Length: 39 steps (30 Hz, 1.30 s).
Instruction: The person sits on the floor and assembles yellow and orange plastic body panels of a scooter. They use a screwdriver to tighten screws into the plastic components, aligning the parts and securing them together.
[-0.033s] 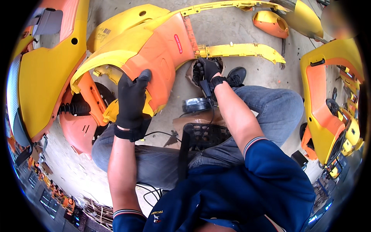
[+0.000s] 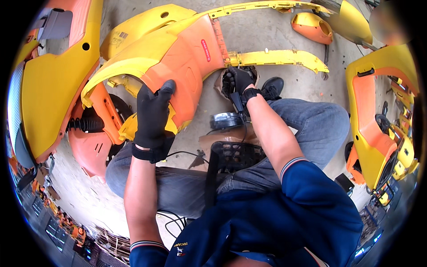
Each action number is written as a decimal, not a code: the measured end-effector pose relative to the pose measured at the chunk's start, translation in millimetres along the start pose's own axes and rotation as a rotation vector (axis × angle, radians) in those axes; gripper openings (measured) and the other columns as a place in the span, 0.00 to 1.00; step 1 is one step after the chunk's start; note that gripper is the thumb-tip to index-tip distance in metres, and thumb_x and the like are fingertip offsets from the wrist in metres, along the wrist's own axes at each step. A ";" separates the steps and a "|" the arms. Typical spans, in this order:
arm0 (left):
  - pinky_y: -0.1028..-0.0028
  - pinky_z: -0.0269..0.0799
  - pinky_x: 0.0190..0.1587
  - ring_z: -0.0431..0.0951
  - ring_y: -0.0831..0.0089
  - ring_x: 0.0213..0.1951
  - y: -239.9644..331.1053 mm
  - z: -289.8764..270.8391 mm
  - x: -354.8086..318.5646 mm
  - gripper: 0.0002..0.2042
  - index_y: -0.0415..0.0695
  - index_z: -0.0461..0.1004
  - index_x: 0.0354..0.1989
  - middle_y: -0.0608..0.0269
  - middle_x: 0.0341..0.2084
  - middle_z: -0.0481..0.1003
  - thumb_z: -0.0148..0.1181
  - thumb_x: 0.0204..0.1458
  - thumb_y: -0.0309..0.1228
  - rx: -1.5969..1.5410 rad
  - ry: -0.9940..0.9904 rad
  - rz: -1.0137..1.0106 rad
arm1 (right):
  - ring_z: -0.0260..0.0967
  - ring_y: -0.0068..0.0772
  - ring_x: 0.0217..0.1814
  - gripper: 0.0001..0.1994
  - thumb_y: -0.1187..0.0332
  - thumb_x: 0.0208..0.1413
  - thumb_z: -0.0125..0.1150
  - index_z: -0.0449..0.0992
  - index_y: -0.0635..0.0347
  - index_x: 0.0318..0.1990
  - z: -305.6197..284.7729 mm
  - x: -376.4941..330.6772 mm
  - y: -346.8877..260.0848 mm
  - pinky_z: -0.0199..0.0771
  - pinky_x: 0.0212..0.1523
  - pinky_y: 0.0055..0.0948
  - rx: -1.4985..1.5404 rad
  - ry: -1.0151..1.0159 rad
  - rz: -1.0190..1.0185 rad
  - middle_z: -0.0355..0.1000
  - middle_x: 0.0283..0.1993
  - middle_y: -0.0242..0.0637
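Note:
A large yellow and orange plastic body panel, seemingly from a scooter, lies in front of me with two long yellow strips reaching out to the right. My left hand, in a black glove, grips the panel's near edge, thumb on the orange face and fingers hidden behind it. Beside the base of the nearer strip, my right hand is curled, also gloved in black. Its fingertips are close to the panel's lower edge, and whatever they pinch is too small or hidden to make out. Under it sits a brown container with dark contents.
Another yellow and orange panel stands at the left, and a similar one at the right. A small orange-yellow shell lies at the far right. Between my legs are a round clear-sided container and a black plastic grid.

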State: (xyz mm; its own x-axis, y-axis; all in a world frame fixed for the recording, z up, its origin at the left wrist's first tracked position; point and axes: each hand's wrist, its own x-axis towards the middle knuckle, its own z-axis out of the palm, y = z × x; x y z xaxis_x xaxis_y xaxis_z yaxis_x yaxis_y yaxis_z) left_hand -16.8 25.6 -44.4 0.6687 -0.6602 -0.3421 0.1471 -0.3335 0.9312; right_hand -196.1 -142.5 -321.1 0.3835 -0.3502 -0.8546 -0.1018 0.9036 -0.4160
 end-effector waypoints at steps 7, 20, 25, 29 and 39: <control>0.74 0.70 0.38 0.73 0.76 0.34 -4.7 -6.5 -1.9 0.13 0.34 0.73 0.45 0.65 0.34 0.77 0.57 0.54 0.28 0.061 -0.020 0.014 | 0.62 0.19 0.16 0.12 0.58 0.61 0.55 0.75 0.50 0.28 -0.2 17.5 8.0 0.59 0.16 0.22 -0.264 0.025 -0.144 0.69 0.19 0.24; 0.74 0.68 0.33 0.71 0.74 0.27 -8.0 -0.4 -2.4 0.09 0.35 0.74 0.39 0.62 0.27 0.75 0.57 0.54 0.27 0.136 -0.098 0.112 | 0.69 0.33 0.24 0.11 0.63 0.61 0.50 0.74 0.56 0.31 -19.0 62.2 26.4 0.67 0.26 0.31 -1.495 0.392 -1.007 0.72 0.25 0.37; 0.76 0.67 0.35 0.70 0.78 0.29 -12.1 0.1 -4.5 0.09 0.35 0.73 0.41 0.66 0.28 0.74 0.57 0.54 0.27 0.053 -0.096 0.101 | 0.57 0.25 0.15 0.14 0.60 0.60 0.53 0.69 0.52 0.22 -12.8 61.4 17.3 0.58 0.18 0.29 -0.030 -0.009 0.025 0.62 0.16 0.27; 0.76 0.67 0.36 0.70 0.79 0.31 -3.7 3.8 -6.1 0.09 0.35 0.73 0.42 0.68 0.29 0.74 0.56 0.55 0.26 0.064 -0.117 0.043 | 0.70 0.37 0.21 0.11 0.62 0.55 0.59 0.75 0.58 0.26 -8.3 58.4 13.3 0.68 0.24 0.36 -0.003 0.064 -0.014 0.72 0.21 0.41; 0.73 0.69 0.39 0.74 0.73 0.33 -7.4 9.2 -8.6 0.10 0.34 0.73 0.42 0.62 0.31 0.76 0.56 0.55 0.27 0.080 -0.143 0.079 | 0.54 0.20 0.15 0.11 0.62 0.60 0.48 0.70 0.50 0.26 10.0 28.9 -3.1 0.55 0.17 0.22 0.067 -0.035 0.031 0.63 0.18 0.23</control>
State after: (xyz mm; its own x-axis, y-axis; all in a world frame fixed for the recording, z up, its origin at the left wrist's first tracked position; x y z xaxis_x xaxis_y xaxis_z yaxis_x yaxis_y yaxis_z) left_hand -30.4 27.5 -49.5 0.5643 -0.7738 -0.2879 0.0357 -0.3255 0.9449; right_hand -175.6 -152.9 -341.4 0.4127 -0.3141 -0.8550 -0.0525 0.9289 -0.3667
